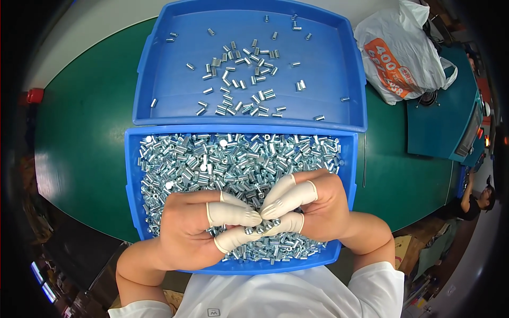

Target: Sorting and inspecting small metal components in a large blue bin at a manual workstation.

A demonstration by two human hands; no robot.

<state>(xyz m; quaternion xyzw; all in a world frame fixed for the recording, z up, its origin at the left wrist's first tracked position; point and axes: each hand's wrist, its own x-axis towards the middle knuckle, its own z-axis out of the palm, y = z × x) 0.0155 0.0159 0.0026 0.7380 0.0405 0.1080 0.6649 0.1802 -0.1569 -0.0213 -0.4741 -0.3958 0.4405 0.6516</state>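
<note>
Your white shirt (275, 294) fills the view at six o'clock, nearest the camera, with your forearms reaching up from seven and five o'clock. Your left hand (191, 228) comes in from eight o'clock and your right hand (321, 212) from four, and their fingertips meet close together, just below the middle of the view. Cream finger covers (233, 215) sleeve the thumbs and several fingers. Both of your grips are closed to a narrow pinch, thumb against fingers, on a short row of metal pieces (260, 229) whose round ends show between the tips; how many lie hidden behind your fingers you cannot tell from here. Under your hands is the near blue tray (133, 180), thickly filled with loose silvery cylinders (183, 169) lying every which way. At twelve o'clock, just beyond it, the far blue tray (323, 58) bears a thinner scatter of similar cylinders, mostly around its middle, with single ones toward the walls. Both trays rest on a green table (85, 143). A white plastic bag (395, 50) with an orange patch sits at two o'clock, near a teal machine (437, 116); another person (469, 204) shows well off at about three o'clock.
</note>
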